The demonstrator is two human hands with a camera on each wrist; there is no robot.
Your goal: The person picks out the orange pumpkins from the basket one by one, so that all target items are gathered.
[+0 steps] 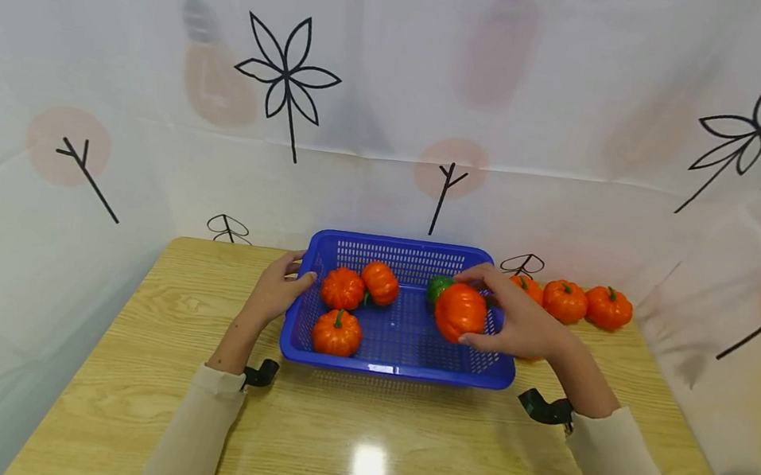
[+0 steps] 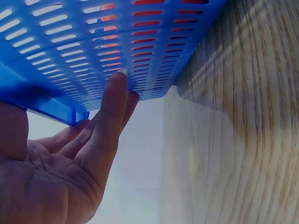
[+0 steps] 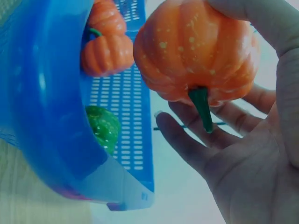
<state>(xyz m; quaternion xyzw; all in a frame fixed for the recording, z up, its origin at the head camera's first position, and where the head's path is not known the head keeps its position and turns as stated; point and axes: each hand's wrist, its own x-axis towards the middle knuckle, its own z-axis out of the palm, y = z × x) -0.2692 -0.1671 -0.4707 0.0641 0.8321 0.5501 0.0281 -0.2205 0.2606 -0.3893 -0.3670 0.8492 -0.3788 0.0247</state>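
Note:
A blue plastic basket (image 1: 392, 371) with slotted walls stands on the table. My left hand (image 1: 275, 289) holds its left rim, thumb over the edge and fingers against the outer wall (image 2: 140, 56). Over the basket's right part, my right hand (image 1: 524, 321) grips an orange toy pumpkin (image 1: 460, 313) between thumb and fingers; its green stem (image 3: 201, 107) shows in the right wrist view. Beside that pumpkin, a green lobed vegetable (image 1: 438, 287) lies in the basket, partly hidden. Toward the left inside are three orange pumpkins (image 1: 336, 334).
Several more orange pumpkins (image 1: 565, 302) sit on the wooden table (image 1: 198, 310) right of the basket, some partly hidden by my right hand and arm. A patterned white cloth (image 1: 385, 94) hangs behind the table and at its sides.

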